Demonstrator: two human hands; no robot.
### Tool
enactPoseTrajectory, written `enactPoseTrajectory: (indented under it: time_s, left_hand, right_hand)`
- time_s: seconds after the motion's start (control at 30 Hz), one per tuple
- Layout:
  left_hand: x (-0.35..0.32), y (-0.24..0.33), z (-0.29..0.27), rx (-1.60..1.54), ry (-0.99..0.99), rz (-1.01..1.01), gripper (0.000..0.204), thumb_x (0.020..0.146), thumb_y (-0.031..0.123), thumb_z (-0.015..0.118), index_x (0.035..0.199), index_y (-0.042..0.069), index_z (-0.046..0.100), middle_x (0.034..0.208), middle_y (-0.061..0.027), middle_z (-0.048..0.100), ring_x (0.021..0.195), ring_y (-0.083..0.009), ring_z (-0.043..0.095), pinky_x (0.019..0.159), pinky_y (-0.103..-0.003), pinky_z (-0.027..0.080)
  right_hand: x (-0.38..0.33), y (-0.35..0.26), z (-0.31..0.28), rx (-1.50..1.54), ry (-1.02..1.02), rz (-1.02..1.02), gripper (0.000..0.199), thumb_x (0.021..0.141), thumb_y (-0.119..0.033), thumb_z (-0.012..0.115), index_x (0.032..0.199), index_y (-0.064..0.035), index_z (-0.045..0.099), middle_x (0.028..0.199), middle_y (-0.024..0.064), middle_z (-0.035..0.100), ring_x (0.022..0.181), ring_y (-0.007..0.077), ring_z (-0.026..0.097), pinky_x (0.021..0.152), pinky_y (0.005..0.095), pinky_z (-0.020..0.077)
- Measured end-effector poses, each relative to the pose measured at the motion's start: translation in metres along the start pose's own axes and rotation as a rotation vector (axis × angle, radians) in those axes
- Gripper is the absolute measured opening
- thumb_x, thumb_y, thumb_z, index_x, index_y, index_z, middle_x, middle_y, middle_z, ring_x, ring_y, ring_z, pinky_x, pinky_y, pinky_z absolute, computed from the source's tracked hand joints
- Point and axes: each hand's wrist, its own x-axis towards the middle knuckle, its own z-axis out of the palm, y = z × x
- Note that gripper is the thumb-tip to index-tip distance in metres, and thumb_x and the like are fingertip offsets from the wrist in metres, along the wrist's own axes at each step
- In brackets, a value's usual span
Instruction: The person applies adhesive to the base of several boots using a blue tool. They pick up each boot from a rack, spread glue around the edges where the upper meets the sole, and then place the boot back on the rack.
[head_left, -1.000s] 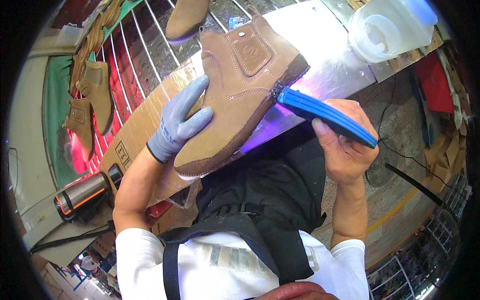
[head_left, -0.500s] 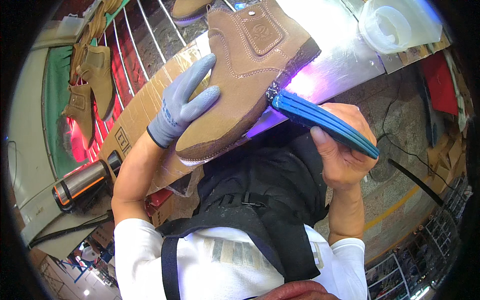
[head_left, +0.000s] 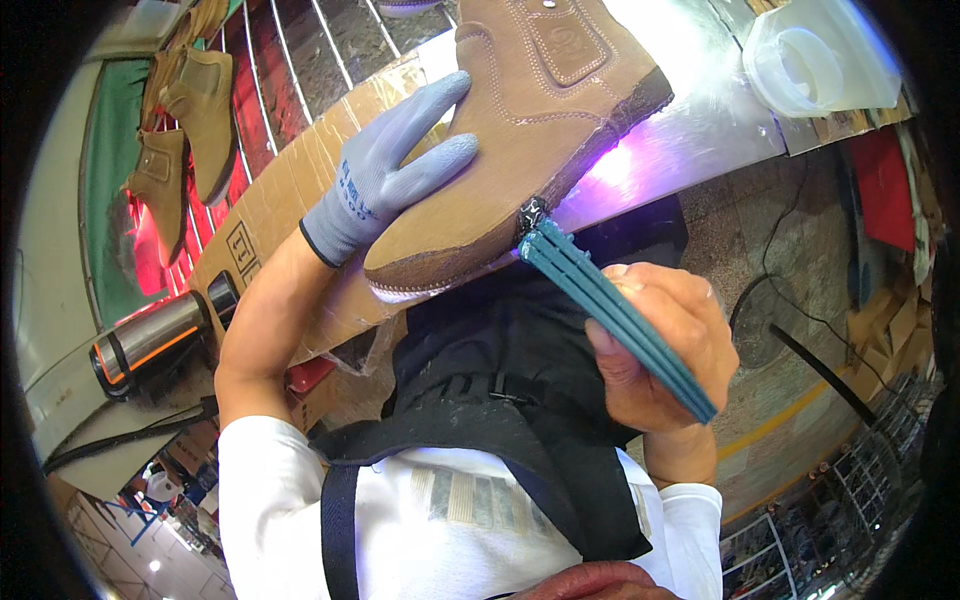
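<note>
A tan ankle boot lies on its side across the bench, its toe pointing toward my lower left. My left hand, in a grey glove, holds it by the forefoot; thumb and index finger show on the upper, and the other fingers are hidden. My bare right hand is closed around a ridged blue-handled brush. The brush's dark tip, flecked with white, touches the boot's lower edge near mid-foot. A darker brown band runs along that edge from heel to toe.
A translucent plastic tub stands at the far right of the metal bench top. Cardboard lies under my left forearm, with a steel flask beside it. More tan boots rest on a wire rack at left.
The brush tip has slid along the boot's lower edge toward the toe, and its handle now slants more steeply toward me. My left hand keeps its hold on the boot.
</note>
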Motion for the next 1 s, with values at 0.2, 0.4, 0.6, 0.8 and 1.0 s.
enactPoseTrajectory:
  time_s: [0.2,0.4,0.6,0.8,1.0]
  left_hand:
    - [-0.003,-0.003,0.001,0.002,0.000,-0.002,0.048,0.086,0.009,0.070,0.132,0.018,0.063,0.144,-0.0269,0.054,0.122,-0.0452,0.062,0.100,-0.045,0.054]
    - [-0.004,-0.007,0.001,0.042,-0.001,0.021,0.048,0.087,0.009,0.069,0.134,0.017,0.062,0.144,-0.0270,0.054,0.122,-0.0449,0.062,0.100,-0.045,0.054]
    - [0.002,0.001,-0.005,-0.003,0.018,0.006,0.048,0.087,0.009,0.069,0.133,0.015,0.061,0.142,-0.0279,0.055,0.121,-0.0454,0.063,0.098,-0.045,0.055]
    - [0.001,0.001,-0.010,0.013,-0.002,0.011,0.043,0.089,0.012,0.072,0.131,0.013,0.061,0.138,-0.0279,0.058,0.117,-0.0455,0.064,0.095,-0.046,0.056]
    - [0.001,0.003,-0.010,-0.029,-0.020,-0.084,0.048,0.091,0.017,0.073,0.134,0.000,0.058,0.134,-0.0281,0.060,0.119,-0.0438,0.063,0.099,-0.044,0.053]
  right_hand:
    - [-0.004,-0.009,0.011,-0.015,-0.059,-0.135,0.034,0.080,-0.003,0.075,0.111,0.0050,0.066,0.099,0.0193,0.069,0.078,0.0299,0.072,0.065,0.0345,0.0605]
    - [-0.005,-0.022,0.027,-0.023,-0.102,-0.244,0.036,0.079,-0.009,0.077,0.110,0.0052,0.067,0.101,0.0202,0.069,0.079,0.0310,0.073,0.068,0.0366,0.0615]
    - [0.002,0.006,0.000,0.235,-0.011,0.080,0.027,0.080,-0.003,0.078,0.104,0.0052,0.069,0.094,0.0143,0.070,0.077,0.0227,0.071,0.069,0.0318,0.0602]
    - [0.022,0.052,-0.005,0.608,0.283,0.407,0.015,0.093,-0.003,0.073,0.103,0.0053,0.067,0.094,0.0089,0.071,0.081,0.0155,0.069,0.073,0.0296,0.0602]
    - [0.034,0.063,-0.010,0.502,0.316,0.433,0.018,0.092,-0.002,0.074,0.106,0.0063,0.067,0.091,0.0099,0.072,0.079,0.0150,0.069,0.073,0.0287,0.0587]
